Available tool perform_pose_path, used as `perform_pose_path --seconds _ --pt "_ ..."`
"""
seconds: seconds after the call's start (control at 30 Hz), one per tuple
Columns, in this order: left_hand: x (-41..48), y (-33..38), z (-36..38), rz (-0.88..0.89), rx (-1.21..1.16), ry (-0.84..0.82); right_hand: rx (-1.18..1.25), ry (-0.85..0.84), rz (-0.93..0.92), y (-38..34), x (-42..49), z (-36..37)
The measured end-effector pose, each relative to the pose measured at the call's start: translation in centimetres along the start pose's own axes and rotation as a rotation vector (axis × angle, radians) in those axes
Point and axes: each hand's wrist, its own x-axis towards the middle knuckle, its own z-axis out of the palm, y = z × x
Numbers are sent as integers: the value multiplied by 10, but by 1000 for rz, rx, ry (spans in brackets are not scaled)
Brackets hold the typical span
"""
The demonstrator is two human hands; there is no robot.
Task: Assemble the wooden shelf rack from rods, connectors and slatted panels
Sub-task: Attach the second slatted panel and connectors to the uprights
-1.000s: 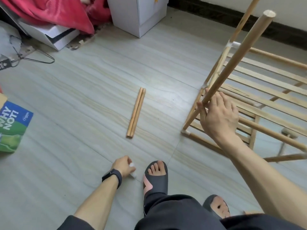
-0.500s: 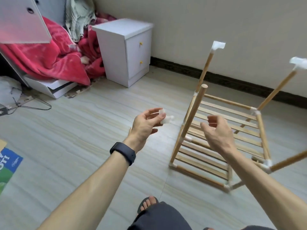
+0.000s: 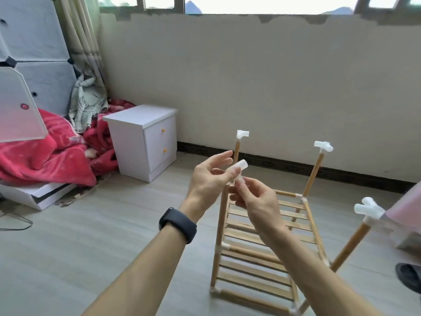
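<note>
The right hand [image 3: 255, 199] has left the rod [image 3: 221, 220] and joined the left hand [image 3: 209, 179], both hands now pinching the white connector [image 3: 242, 165] just above that bare rod's top, likely ready to cap it

**Half-built rack, one loose connector**

The wooden rack [image 3: 306, 215] stands on the floor. Its pale slatted panels [image 3: 255, 274] sit low in a frame of rods joined by white plastic corner pieces. Rods rise from the rack's corners. Three are topped in white: the far-left connector [image 3: 242, 134], the far-right connector [image 3: 323, 145] and the near-right connector [image 3: 369, 208]. The near-left rod [image 3: 222, 215] has its top hidden behind the hands. Just above it, the loose connector [image 3: 240, 166] is pinched between the left hand [image 3: 209, 179] and the right hand [image 3: 257, 201].
</note>
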Motion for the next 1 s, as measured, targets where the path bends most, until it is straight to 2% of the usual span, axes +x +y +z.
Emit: perform_pose_path --seconds 0.13,0.27,0.53,0.63,0.83,0.93,1.0 --pt "-19 -18 5 -107 -84 22 209 -66 124 8 -2 -8" --pt "-25 -19 -4 -67 -51 49 154 -125 135 16 -4 -7" --pt "-22 -23 -5 -11 -10 42 26 -96 108 22 1 -6" --pt "-18 -26 -2 40 101 23 -27 -41 60 21 6 -7" --pt "-11 -23 -2 144 302 -21 164 30 46 15 13 -14" --pt "-11 -24 0 160 346 89 449 50 144 15 16 -13" --pt "-12 -26 -4 105 350 174 585 53 181 14 18 -10"
